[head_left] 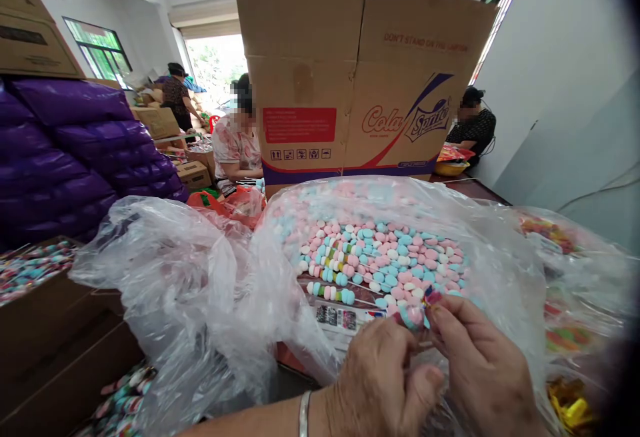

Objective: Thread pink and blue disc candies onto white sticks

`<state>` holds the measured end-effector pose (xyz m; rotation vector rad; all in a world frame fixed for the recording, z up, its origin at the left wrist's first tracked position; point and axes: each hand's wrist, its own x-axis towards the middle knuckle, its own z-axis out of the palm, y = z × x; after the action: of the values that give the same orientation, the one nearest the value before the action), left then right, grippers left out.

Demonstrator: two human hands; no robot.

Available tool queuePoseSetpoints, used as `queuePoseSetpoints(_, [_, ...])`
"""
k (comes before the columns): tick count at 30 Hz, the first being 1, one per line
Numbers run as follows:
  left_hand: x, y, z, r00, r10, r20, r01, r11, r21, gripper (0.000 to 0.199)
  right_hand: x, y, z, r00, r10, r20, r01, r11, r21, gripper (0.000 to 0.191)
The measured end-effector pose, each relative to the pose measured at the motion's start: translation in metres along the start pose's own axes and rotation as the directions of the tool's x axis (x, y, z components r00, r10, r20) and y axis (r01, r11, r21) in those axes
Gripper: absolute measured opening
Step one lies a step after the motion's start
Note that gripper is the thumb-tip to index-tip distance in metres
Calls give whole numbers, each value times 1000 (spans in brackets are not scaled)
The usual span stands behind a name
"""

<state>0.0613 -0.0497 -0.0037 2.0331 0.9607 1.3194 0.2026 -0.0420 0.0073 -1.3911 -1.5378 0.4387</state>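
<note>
Left hand [377,360] is closed on a pink-and-blue candy [413,318], and the right hand [480,357] has thumb and finger pinched together on a small purple bit [431,296] just beside it. Can't tell from my end what that bit is, too blurry, maybe a wrapper. My read on the grip: left does the steadying, so right is free for the fiddly fingertip stuff. They're held close together at the front edge of the pile, probably so nothing has far to drop and the head cam gives me a decent look.

Loose sweets [395,270] are heaped behind the hands, with a clear bag [210,290] spread open around them. I guess that saves digging, and the plastic likely stops strays rolling off the surface [475,188].

Loaded skewers [327,292] lie roughly side by side left of the hands, bare ends pointing right. Seems handy to me: you could lift one without touching the sugary part. A label [343,318] sits flat in front of the nearest one.

Big carton [400,117] stands behind the pile with flaps up, kind of a backstop I reckon. More loaded sticks are in a box [60,340] off to the left, presumably to keep them out of the hands' way.
</note>
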Motion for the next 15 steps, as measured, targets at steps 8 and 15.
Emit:
queuePoseSetpoints(8, [28,14,-52,939,-263,221,342,649,-680,61,-6,-9,-1,991,-68,118,70,998,-5,24])
queuePoseSetpoints(15, [10,11,-45,800,-545,251,542,477,-691,32,-31,-10,35,939,-12,345,-111,936,335,29])
